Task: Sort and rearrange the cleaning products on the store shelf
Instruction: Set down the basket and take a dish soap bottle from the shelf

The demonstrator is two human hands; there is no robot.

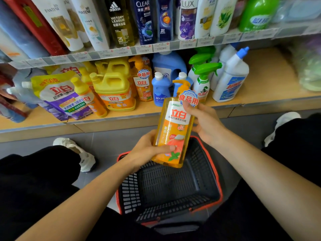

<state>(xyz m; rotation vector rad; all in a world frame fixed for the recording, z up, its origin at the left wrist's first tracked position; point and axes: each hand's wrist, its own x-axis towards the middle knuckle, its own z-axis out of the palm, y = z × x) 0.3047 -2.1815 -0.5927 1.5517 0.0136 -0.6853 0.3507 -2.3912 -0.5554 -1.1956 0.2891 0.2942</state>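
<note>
An orange pump bottle of dish soap (173, 129) is held upright above a black basket (205, 180) with a red rim. My left hand (149, 150) grips its lower part, thumb across the label. My right hand (203, 122) holds its upper right side, fingers curled behind it. On the low wooden shelf (271, 77) stand a yellow jug (114, 89), a matching orange pump bottle (143, 80), two small blue bottles (159, 89), green-trigger sprays (202, 80), a white toilet cleaner (231, 77) and a purple-yellow refill pouch (59, 96).
An upper shelf holds shampoo and body wash bottles (121, 21) behind a price-tag strip (156, 47). The basket sits on the grey floor between my knees. The right part of the low shelf is bare wood, with blurred green items (311, 73) at the far right.
</note>
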